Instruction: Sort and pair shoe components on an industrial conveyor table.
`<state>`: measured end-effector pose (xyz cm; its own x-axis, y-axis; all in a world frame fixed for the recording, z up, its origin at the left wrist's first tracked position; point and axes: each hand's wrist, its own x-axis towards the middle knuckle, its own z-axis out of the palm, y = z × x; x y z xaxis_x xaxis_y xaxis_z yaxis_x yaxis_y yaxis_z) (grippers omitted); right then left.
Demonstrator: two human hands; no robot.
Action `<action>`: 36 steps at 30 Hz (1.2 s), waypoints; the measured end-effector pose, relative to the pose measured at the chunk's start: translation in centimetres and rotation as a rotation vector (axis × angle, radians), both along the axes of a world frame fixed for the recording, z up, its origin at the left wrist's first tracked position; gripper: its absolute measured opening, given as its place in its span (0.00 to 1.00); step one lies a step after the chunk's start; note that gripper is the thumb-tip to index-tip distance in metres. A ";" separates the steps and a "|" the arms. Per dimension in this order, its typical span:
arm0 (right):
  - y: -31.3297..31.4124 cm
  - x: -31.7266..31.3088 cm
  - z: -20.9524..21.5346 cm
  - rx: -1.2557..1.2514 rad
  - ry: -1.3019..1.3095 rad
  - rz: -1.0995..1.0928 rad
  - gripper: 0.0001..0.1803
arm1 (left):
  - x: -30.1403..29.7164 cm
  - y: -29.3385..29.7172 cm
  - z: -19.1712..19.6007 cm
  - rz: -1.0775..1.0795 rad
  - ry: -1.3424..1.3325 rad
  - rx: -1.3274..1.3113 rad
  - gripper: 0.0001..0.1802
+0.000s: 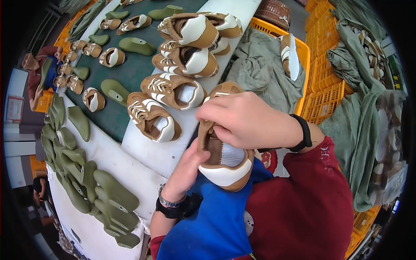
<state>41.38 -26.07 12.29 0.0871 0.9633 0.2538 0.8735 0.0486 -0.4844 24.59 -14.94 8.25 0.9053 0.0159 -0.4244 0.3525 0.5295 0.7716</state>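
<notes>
Close to my body is a brown-and-white lace-up shoe (229, 174), its white heel toward me and a pale striped lining showing inside. My left hand (185, 167) grips its left side, the thumb hooked over the collar. Bent over the front of the opening, my right hand (247, 120) has its fingers closed on the upper near the tongue and laces; the fingertips are partly hidden. Left of the held shoe, two similar shoes stand on the white table edge, one brown sneaker (174, 130) nearer and another sneaker (190, 93) just beyond it.
More sneakers (197, 60) are stacked farther along the white ledge (149, 154). Shoes and green shoe lasts (136, 45) lie on a dark green belt (130, 76). Several lasts (115, 190) are piled at left. Orange crates (323, 97) with grey-green cloth stand right. Another person (37, 76) is at far left.
</notes>
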 end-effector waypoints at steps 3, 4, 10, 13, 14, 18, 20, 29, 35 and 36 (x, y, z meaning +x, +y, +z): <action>0.1 0.0 0.3 -0.032 0.101 -0.067 0.15 | 0.0 -0.1 -0.1 0.033 -0.042 -0.031 0.32; 0.1 0.1 0.3 -0.045 0.154 -0.091 0.15 | 0.1 -0.2 -0.2 0.052 -0.040 -0.056 0.32; 0.0 5.1 -0.9 0.267 0.642 -0.159 0.16 | -2.6 1.6 0.7 0.304 -0.070 0.246 0.35; -2.2 15.0 -7.8 0.482 0.570 -0.754 0.11 | -7.0 3.7 1.6 0.738 0.095 0.459 0.35; -4.8 19.9 -12.8 0.539 0.490 -0.934 0.12 | -7.5 4.5 1.3 0.904 0.025 0.456 0.34; -14.6 29.1 -26.2 -0.041 0.141 -1.544 0.28 | -11.9 8.4 -1.3 1.215 0.024 0.617 0.36; -20.3 31.5 -31.4 -0.081 0.427 -1.638 0.36 | -12.0 9.0 -3.7 1.226 0.114 0.567 0.36; -14.2 26.4 -27.8 -0.699 0.173 -1.707 0.29 | -15.5 9.5 -12.6 0.886 0.445 0.552 0.25; -16.2 29.1 -30.2 -0.564 -0.081 -1.591 0.15 | -14.4 8.8 -11.3 0.804 0.525 0.661 0.18; -16.0 29.3 -30.0 -0.473 -0.091 -1.582 0.15 | -14.4 8.9 -11.7 0.832 0.532 0.661 0.18</action>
<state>70.69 -42.05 -17.71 0.9966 -0.0718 0.0415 -0.0651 -0.9873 -0.1446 10.23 -6.02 -3.47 0.2253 0.8729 -0.4327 0.4471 0.3020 0.8419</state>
